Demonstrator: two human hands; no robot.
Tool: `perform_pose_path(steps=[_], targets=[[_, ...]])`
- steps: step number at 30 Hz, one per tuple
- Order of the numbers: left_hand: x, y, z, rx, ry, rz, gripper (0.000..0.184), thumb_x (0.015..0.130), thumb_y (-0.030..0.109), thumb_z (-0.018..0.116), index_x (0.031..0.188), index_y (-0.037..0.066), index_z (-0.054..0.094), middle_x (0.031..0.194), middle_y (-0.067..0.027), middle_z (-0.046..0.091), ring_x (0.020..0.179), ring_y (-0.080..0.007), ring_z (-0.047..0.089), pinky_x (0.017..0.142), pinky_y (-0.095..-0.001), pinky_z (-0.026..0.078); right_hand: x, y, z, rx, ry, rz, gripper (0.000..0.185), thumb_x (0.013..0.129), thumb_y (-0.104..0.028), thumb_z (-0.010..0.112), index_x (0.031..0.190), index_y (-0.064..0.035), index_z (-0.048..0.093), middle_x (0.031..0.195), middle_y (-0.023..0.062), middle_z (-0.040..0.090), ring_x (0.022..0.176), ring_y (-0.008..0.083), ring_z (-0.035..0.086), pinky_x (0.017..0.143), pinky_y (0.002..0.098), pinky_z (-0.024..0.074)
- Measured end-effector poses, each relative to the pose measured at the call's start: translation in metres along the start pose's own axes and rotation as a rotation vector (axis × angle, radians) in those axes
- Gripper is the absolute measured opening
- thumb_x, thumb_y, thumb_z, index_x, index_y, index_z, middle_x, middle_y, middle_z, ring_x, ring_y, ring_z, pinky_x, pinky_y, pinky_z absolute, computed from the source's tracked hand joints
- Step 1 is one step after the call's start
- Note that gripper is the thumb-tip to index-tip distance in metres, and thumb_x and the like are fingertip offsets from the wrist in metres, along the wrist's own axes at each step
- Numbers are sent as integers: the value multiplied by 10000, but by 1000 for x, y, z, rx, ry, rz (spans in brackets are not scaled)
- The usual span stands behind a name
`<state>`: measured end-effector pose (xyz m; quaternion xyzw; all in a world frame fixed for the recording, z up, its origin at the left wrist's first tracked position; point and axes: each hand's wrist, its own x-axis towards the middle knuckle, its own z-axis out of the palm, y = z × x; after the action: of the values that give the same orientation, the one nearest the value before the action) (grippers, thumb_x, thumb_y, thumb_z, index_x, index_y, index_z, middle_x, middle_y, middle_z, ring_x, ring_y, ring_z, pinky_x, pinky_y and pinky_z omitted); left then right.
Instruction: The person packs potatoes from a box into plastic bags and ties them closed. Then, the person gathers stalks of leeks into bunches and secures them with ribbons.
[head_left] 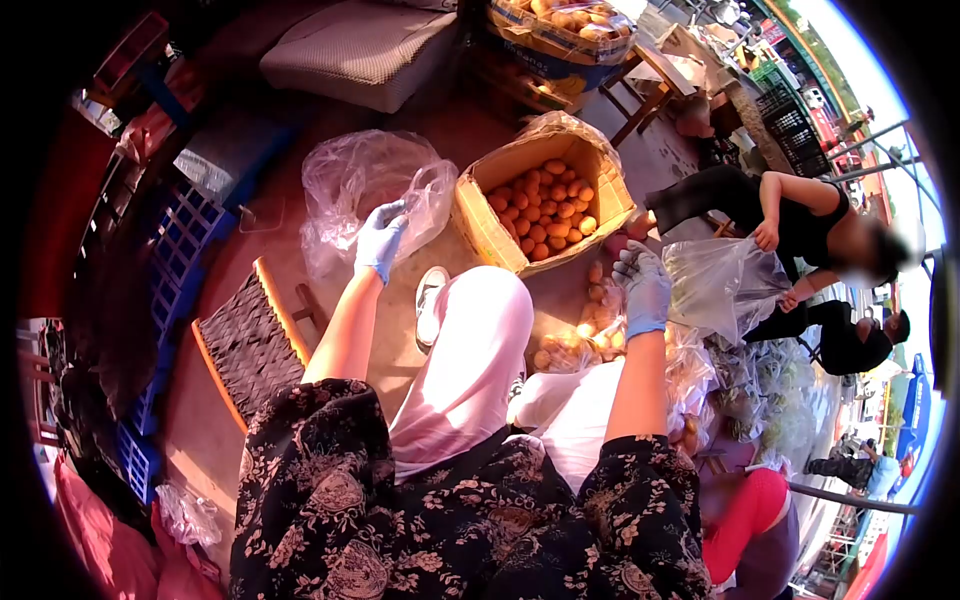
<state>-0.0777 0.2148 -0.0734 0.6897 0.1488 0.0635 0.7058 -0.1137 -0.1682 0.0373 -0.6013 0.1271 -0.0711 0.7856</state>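
My left hand (381, 240), in a thin blue glove, is closed at the edge of a large clear plastic bag (335, 190), which spreads out loose over the ground. To its right, an open cardboard box (490, 245) with a plastic liner holds many small, orange-brown round fruits (545, 205). My right hand (646, 290), gloved too, is raised beyond the box's right corner with its fingers curled; what they hold, if anything, I cannot make out. Clear bags of similar fruit (565, 352) lie just below that hand.
A woven-top stool (250, 345) stands left of my legs, near blue plastic crates (185, 250). Behind the box are a padded seat (360, 50) and another full fruit carton (560, 60). On the right, a person in black (815, 225) holds a clear bag (725, 285); someone in red (745, 525) is close by.
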Motion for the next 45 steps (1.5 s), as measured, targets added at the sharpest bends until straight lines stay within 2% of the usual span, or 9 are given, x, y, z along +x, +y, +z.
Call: perform_pose_path(steps=[7,14,17,19,24,31,35,41,45], targets=[[50,-72,-14,1204,5,-173,1065,539,397,766,1365,90,167,1412,-167,174,1303,-274,195,1043,-384,212,20,29,31,-249,-117,47,199,902,-143,438,949,-24,591,760,4,579,612,60,526,554,182,453],[116,-102,14,1222,-42,-305,1225,501,346,802,1386,175,-29,1440,-141,60,1318,-249,159,1058,-397,168,43,32,35,-466,-195,-21,211,891,-136,440,926,-6,602,744,1,574,629,56,503,606,178,436],[124,-109,20,1269,-145,-612,894,668,340,664,1376,131,159,1213,-162,495,1102,-275,500,922,-399,380,60,54,34,-528,-188,20,208,871,-133,455,906,8,604,739,32,597,654,85,539,624,211,449],[162,-224,-18,1362,-357,-569,532,752,340,532,1203,62,478,1011,-190,603,971,-288,580,823,-386,449,63,51,48,-613,-217,-74,182,833,-121,477,874,1,606,761,92,621,684,161,588,647,263,460],[193,-250,-61,803,-243,-430,392,823,311,470,970,-35,581,879,-139,625,790,-239,582,691,-362,442,57,48,64,-807,-331,-133,190,788,-171,482,802,-24,602,794,166,613,747,323,588,687,367,459],[142,-67,-42,-208,-54,-371,318,878,221,500,1149,56,490,1018,-30,572,857,-149,559,693,-256,467,15,43,118,-893,-471,-227,384,724,-200,590,1039,8,517,925,200,576,869,333,557,776,387,439],[110,29,-41,-221,-86,-219,302,888,190,491,1170,81,486,1039,-10,572,909,-125,547,777,-290,435,-27,29,198,-1077,-724,-241,945,583,-357,716,1325,1,253,1188,281,412,1069,391,449,906,416,371],[9,192,-46,-272,-284,122,309,875,180,503,1126,0,517,1116,-116,557,1035,-213,531,905,-321,395,-83,45,235,-1218,-399,-335,1156,535,-341,786,1387,-94,45,1372,302,103,1228,522,175,967,603,176],[-63,238,-50,-246,-283,336,293,869,109,501,1108,-60,514,1093,-109,556,1021,-179,522,908,-296,400,-68,61,226,-657,-171,-56,794,688,-322,683,1323,-73,276,987,216,567,912,262,579,753,415,449]])
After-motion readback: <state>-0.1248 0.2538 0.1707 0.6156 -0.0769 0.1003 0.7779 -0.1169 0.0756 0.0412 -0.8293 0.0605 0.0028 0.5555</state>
